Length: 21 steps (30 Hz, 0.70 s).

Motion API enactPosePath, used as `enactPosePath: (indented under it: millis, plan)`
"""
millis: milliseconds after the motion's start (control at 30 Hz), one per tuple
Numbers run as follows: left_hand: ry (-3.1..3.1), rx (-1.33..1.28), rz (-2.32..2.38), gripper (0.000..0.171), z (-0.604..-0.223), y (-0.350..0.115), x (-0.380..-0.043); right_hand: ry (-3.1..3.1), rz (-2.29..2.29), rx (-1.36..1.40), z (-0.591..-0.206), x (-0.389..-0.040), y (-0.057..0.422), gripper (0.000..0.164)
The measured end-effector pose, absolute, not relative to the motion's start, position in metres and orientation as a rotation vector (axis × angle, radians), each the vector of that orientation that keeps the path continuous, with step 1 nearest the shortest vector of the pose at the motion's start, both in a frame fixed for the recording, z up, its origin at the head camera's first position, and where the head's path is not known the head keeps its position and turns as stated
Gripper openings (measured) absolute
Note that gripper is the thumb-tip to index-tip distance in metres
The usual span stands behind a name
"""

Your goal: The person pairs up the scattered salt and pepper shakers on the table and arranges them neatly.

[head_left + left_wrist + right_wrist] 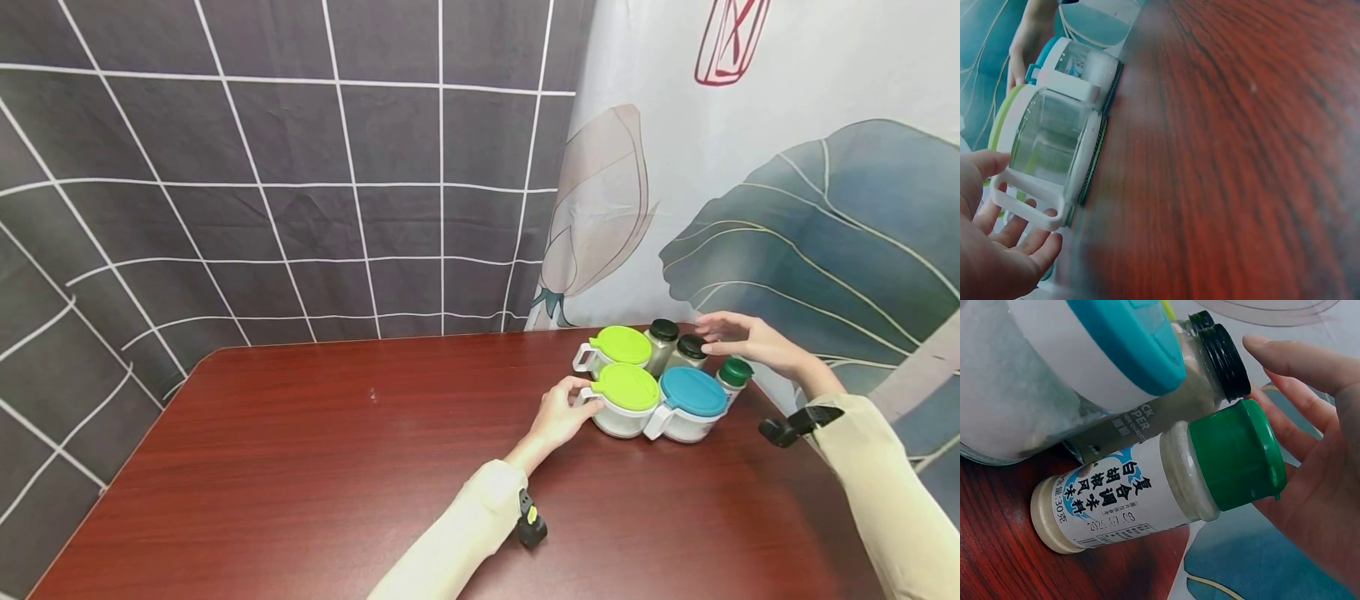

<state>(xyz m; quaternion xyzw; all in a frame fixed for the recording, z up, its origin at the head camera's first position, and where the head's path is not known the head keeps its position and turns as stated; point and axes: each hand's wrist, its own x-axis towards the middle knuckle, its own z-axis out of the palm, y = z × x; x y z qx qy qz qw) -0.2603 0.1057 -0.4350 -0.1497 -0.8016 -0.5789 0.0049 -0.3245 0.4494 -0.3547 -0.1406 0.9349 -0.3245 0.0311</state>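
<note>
At the right of the table, my left hand is at the white handle of the front green-lidded seasoning jar. In the left wrist view, the thumb lies by the jar's rim and the fingers lie behind the handle. A blue-lidded jar stands to its right, a second green-lidded jar behind. My right hand is held over the back right of the group, fingers extended, holding nothing. Close to it are a green-capped pepper shaker and two black-capped glass bottles.
The reddish-brown wooden table extends left and forward from the jars. A dark tiled-pattern curtain hangs behind it, and a pale curtain with leaf prints hangs at the back right, close to the right hand.
</note>
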Motion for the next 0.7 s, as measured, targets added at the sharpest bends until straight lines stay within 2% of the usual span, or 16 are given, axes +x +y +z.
enactPosePath:
  millis: [700]
  plan:
    - [-2.462,-0.483,-1.865,0.028,-0.4332,0.1053,-0.2625,2.801,-1.028,-0.512,-0.3641,-0.3285,0.4561,0.046]
